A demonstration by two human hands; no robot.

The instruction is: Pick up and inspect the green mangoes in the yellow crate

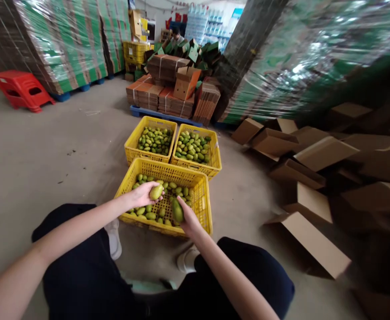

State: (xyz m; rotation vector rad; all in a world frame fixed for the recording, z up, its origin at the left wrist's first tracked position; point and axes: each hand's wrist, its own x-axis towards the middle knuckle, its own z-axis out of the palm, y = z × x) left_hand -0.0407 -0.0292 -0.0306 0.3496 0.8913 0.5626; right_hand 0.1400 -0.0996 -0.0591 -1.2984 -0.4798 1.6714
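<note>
My left hand (143,194) is closed round a yellow-green mango (156,192), held above the near yellow crate (204,205). A darker green mango (177,210) is in my right hand (190,218), over the right part of the same crate. Below both hands, several loose mangoes (150,216) lie on the slatted crate floor, with part of the floor showing between them. My wrists and fingers hide some of the fruit.
Behind stand two yellow crates (130,143) (216,155) full of mangoes. Farther back, flattened cartons (146,95) lie on a blue pallet (138,111). Open cardboard boxes (315,244) litter the right side. A red stool (21,86) is at left; a person (177,36) sits far back.
</note>
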